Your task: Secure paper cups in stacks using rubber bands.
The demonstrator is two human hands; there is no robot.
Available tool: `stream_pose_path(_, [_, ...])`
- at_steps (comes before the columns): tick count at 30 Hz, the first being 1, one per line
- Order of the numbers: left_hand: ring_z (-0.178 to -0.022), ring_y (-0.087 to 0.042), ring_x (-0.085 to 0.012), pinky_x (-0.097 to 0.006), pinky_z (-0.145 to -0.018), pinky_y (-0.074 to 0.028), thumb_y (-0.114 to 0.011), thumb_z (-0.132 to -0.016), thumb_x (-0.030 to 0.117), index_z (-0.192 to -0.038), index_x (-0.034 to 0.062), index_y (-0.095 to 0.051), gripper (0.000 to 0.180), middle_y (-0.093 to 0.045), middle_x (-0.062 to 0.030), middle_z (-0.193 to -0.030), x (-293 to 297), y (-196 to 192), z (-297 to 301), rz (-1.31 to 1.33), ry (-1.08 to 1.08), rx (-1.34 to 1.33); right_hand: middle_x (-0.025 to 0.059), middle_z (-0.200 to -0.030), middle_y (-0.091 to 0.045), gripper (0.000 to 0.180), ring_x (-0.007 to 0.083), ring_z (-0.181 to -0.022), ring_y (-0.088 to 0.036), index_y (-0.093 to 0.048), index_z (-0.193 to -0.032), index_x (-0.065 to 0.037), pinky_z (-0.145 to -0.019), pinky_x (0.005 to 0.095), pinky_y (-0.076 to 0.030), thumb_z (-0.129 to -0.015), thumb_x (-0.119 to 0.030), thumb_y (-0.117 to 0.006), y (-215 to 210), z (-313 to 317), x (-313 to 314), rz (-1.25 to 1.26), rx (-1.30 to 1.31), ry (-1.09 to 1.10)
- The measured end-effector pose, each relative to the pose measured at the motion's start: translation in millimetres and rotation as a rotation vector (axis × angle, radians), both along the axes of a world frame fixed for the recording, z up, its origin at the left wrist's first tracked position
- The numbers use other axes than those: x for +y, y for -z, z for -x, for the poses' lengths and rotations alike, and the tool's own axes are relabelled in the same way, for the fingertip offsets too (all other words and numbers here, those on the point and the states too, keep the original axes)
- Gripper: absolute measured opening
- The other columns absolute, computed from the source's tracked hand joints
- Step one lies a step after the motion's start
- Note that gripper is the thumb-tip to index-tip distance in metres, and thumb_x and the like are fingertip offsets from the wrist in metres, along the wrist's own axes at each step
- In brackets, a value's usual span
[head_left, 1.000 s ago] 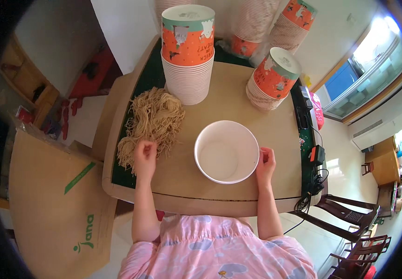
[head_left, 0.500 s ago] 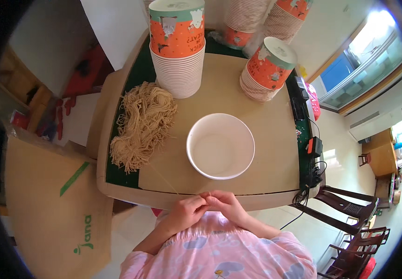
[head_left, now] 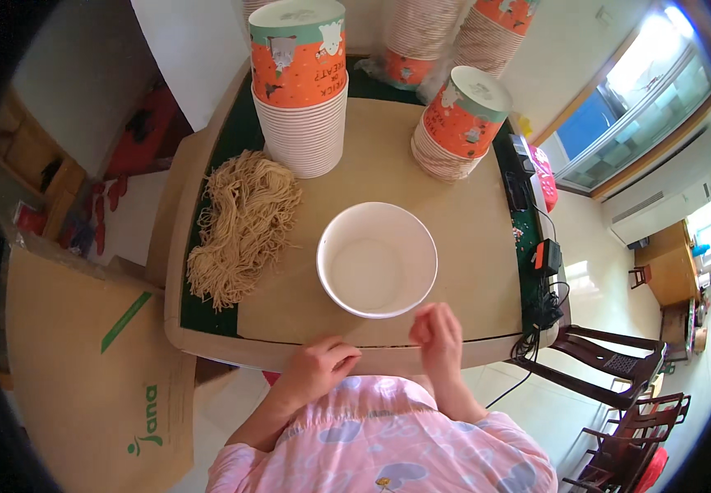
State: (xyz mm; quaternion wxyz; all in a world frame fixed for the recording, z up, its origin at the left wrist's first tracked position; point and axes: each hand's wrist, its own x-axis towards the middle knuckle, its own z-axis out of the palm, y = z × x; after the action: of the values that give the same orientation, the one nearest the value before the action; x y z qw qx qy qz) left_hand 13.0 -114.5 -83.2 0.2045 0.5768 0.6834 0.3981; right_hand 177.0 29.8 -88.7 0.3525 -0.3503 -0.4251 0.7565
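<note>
We see the bowl (head_left: pixel 377 260) at frame centre on the table (head_left: pixel 470 238), upright, mouth facing up, round so no long axis; empty. Noodles (head_left: pixel 242 225) lie left of it, pile running from upper right to lower left. Left hand (head_left: pixel 319 367) sits at the table's near edge, fingers curled loosely, holding nothing. Right hand (head_left: pixel 438 333) is just below the bowl rim, fingers bunched, empty; touching or not, we cannot tell. Versus 0.5 s ago: the hands were together at the edge, now apart, right one closer to the bowl.
</note>
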Motion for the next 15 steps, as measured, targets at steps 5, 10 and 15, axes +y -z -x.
stream_pose_path(5, [-0.071, -0.063, -0.0267, -0.036, -0.06, -0.052, -0.072, -0.077, 0.011, -0.082, 0.0084, -0.066, 0.008, -0.063, -0.0075, -0.08, 16, -2, 3, -0.054, -0.025, 0.045, -0.0056, -0.056, -0.027, 0.024, 0.006, -0.048, -0.023, -0.056, -0.088, -0.006, -0.045, 0.024, -0.022, -0.099, -0.026, -0.047, -20, -43, 69, -0.23, 0.058, 0.448])
stream_pose_path(10, [-0.071, -0.059, -0.0265, -0.038, -0.066, -0.048, -0.076, -0.073, 0.01, -0.086, 0.0107, -0.066, 0.017, -0.06, -0.0043, -0.077, 33, -29, 5, -0.421, -0.047, 0.183, -0.0071, -0.058, -0.031, 0.027, 0.0023, -0.05, -0.028, -0.062, -0.091, -0.006, -0.046, 0.0206, -0.023, -0.1, -0.024, -0.045, -20, -61, 83, -0.576, -0.528, 0.302])
stream_pose_path(15, [-0.086, -0.056, -0.023, -0.037, -0.076, -0.044, -0.074, -0.076, 0.026, -0.093, 0.009, -0.062, 0.027, -0.059, -0.0045, -0.09, 85, -45, -19, -0.416, -0.001, 0.317, 0.0, -0.062, -0.046, 0.019, 0.0053, -0.058, -0.036, -0.063, -0.095, -0.005, -0.051, 0.023, -0.031, -0.099, -0.015, -0.047, -6, -26, 60, -0.612, -0.73, 0.003])
